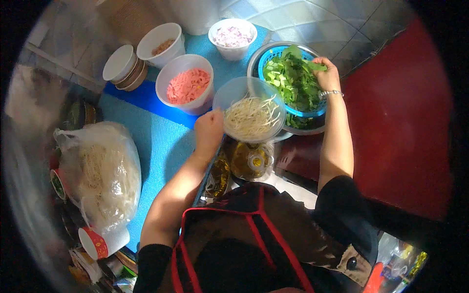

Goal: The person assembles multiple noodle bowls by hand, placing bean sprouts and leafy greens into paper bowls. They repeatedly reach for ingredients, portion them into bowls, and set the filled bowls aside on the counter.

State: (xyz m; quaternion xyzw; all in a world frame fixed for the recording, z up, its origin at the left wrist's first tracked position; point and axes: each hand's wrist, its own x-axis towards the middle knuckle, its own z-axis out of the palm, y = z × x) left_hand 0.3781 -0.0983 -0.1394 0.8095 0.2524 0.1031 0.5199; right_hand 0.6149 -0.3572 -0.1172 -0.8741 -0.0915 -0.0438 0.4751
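From my end of the feed, the nearest thing is the dark apron [264,234] with red trim, filling the lower part of the view. Just past it stand a bottle [218,178] and a jug [251,158] of yellow oil, crowding the space below the hands. To the left I see a stack of paper cups [115,241] and a plastic bag [105,171] on the blue mat [163,161]; a red surface [400,127] takes up the right side.

The left hand [209,128] is closed, fist-like, on the left rim of a clear bowl [229,93] of bean sprouts [251,117], held over the jug. Beyond, the right hand [328,75] has its fingers curled on leafy greens [293,80] at the right edge of a blue basket [262,61]. The basket sits in a metal basin [252,63]. Farther back I have a tub [163,100] of pink shreds [189,86], stacked bowls [119,63], a tub of brown food [163,47] and one of chopped purple-white pieces [232,36], before the tiled wall [337,29].

The clear bowl covers part of the jug and the basin. The bag's cloudy film blurs its pale strands, the left hand's fingertips are hidden from me, and the far left is smeared.
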